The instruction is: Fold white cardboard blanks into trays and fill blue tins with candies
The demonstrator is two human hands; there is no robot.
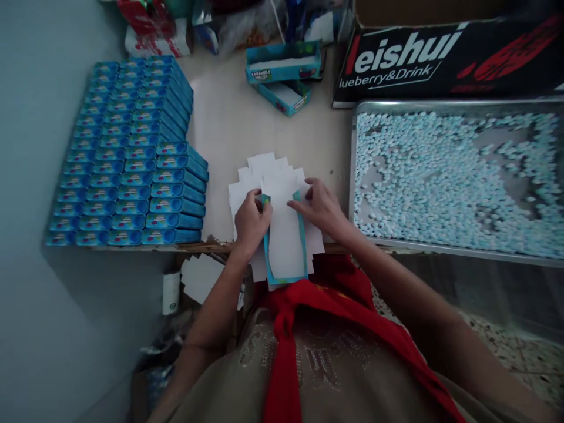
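Red scarf (286, 329), studded khaki top (308, 364)

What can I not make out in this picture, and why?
Head view.
Flat carton: printed face turned down; left hand and right hand cover its upper edge.
Right hand's grip: pinch or press, fingers hide it.
Stacked blue boxes: print too small.
Black box: cut off by top and right edges.

The flat card (285, 244) is white with a blue-green edge, and the cards under it (264, 167) are white. The stacked little boxes (132, 158) are bright blue, and the silver tray (458, 104) holds pale blue sweets (440, 194). The big box (440, 59) is black with white letters and red streaks, and the scarf (304, 305) is red.
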